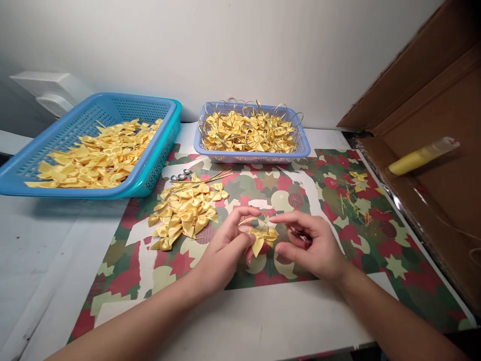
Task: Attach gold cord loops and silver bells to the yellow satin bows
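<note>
Between the thumb and fingers of my left hand [229, 243] is a yellow satin ribbon bow [259, 239] with a thin gold wire loop rising from it. My right hand [315, 245] is just right of the bow, its index finger and thumb apart and pointing towards it. The other right fingers curl around a small dark, shiny object [300, 234], mostly hidden, whose kind I cannot make out. Left of my hands lies a pile of loose yellow bows [188, 210]. Several gold wire ties [203, 181] and small silver domed pieces [181, 175] lie at its far edge.
A stacked blue basket [173, 113] of yellow bows stands at the left. A smaller lavender basket [251, 156] at the back holds bows with wire loops. Yellow scraps [353, 203] lie on the patterned sheet [394, 265]. Cardboard [432, 100] with a yellow tube [423, 156] borders the right.
</note>
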Motion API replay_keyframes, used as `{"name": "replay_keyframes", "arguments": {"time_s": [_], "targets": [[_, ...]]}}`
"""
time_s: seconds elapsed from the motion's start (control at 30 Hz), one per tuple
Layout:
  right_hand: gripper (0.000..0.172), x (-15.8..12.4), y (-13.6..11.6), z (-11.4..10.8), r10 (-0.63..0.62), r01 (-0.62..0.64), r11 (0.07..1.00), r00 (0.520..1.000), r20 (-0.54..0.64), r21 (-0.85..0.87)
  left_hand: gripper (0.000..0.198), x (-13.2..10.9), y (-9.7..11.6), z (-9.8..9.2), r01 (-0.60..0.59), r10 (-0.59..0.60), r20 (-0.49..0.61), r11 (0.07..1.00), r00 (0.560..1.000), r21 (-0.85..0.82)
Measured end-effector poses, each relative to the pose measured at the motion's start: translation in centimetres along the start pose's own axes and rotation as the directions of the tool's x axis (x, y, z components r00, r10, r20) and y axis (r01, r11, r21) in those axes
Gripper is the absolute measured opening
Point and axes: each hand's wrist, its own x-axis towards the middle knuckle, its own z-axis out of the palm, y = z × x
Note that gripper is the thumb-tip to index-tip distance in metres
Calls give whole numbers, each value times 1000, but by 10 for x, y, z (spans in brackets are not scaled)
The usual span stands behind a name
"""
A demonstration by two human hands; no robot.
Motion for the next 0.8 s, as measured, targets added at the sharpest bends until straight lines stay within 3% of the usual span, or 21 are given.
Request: {"name": "replay_keyframes", "arguments": {"time_s": [0.03, 0.1, 0.17, 0.23, 0.3, 0.37, 0.4, 0.47, 0.57, 0.63, 0.7, 0.8], "targets": [[24, 0, 0, 0, 34, -35, 999, 997, 67, 17, 31, 2, 1, 0, 46, -46, 1, 996, 999, -82], [14, 1, 1, -1, 101, -105, 994, 987, 127, 27, 34, 5, 3, 0, 99, -104, -13, 975, 995, -199], [9, 1, 1, -3, 127, -128, 991, 991, 41, 30, 36, 7, 4, 1, 129, -143, -36, 957, 989, -260], [13, 2, 0, -4, 115, -114, 992, 993, -14, 48, 36, 7, 3, 1, 139, -158, -49, 952, 986, -273], [22, 1, 0, -4, 68, -73, 995, 995, 74, 72, 35, 7, 2, 0, 139, -152, -34, 959, 988, -248], [14, 0, 1, -5, 31, -41, 997, 990, 138, 68, 32, 6, 1, -1, 115, -120, -12, 971, 993, -209], [18, -1, 2, -7, 20, -26, 998, 994, 104, 55, 30, 5, 0, -2, 94, -97, -4, 978, 995, -186], [27, 0, 6, -12, -1, 2, 1000, 997, -79, 8, 26, 3, 0, -3, 40, -40, 4, 991, 999, -126], [23, 6, 16, -23, -48, -24, 977, 943, -330, -212, 20, 0, 0, -3, -55, 55, 12, 999, 998, 0], [19, 13, 24, -28, -74, -123, 872, 924, -375, -474, 16, -2, -1, -4, -118, 117, 16, 989, 993, 92], [15, 18, 32, -29, -86, -172, 718, 940, -331, -674, 13, -4, -1, -3, -178, 180, 5, 968, 984, 175], [11, 21, 39, -27, -82, -168, 572, 962, -260, -803, 13, -7, -2, -3, -268, 276, 6, 930, 961, 251]]}}
